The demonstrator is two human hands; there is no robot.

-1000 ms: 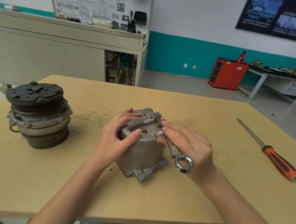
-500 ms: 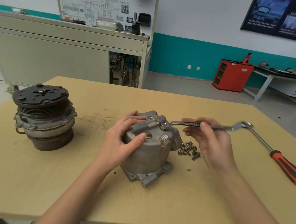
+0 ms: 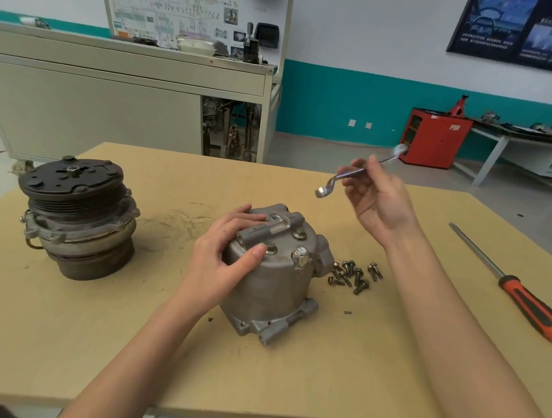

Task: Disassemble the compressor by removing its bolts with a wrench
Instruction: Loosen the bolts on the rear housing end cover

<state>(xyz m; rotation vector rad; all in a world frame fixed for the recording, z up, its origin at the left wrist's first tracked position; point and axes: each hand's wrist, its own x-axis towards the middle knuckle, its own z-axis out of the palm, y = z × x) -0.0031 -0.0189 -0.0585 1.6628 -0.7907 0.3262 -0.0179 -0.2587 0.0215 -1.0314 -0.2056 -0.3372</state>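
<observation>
head view: i'm looking down a tan table (image 3: 289, 387) where the silver compressor (image 3: 273, 289) stands on end near the middle, its flanged base toward the front edge. the left hand (image 3: 223, 260) grips its top, fingers draped over the far side and the thumb laid across the near shoulder, bracing it. the right hand (image 3: 378, 202) is up in the air behind and to the right of the housing, well clear of it, pinching a wrench (image 3: 348, 173) between thumb and fingertips; the tool is motion-blurred, its lower ring end hanging toward the compressor and touching nothing. just right of the housing lies a small heap of loose bolts (image 3: 354, 275), so part of the job looks done. 3 bolt heads show on the crown, the tallest one (image 3: 299, 254) on the near right side. to my eye the step in hand is resetting the wrench between bolts. the next move calls for lowering the ring end squarely over a seated head, with the left hand pressing down so the body doesn't twist. whether each remaining bolt is tight or already loosened, i cannot tell. off to the left sits a dark pulley unit (image 3: 77, 216), and an orange-handled screwdriver (image 3: 527, 298) lies far right.
</observation>
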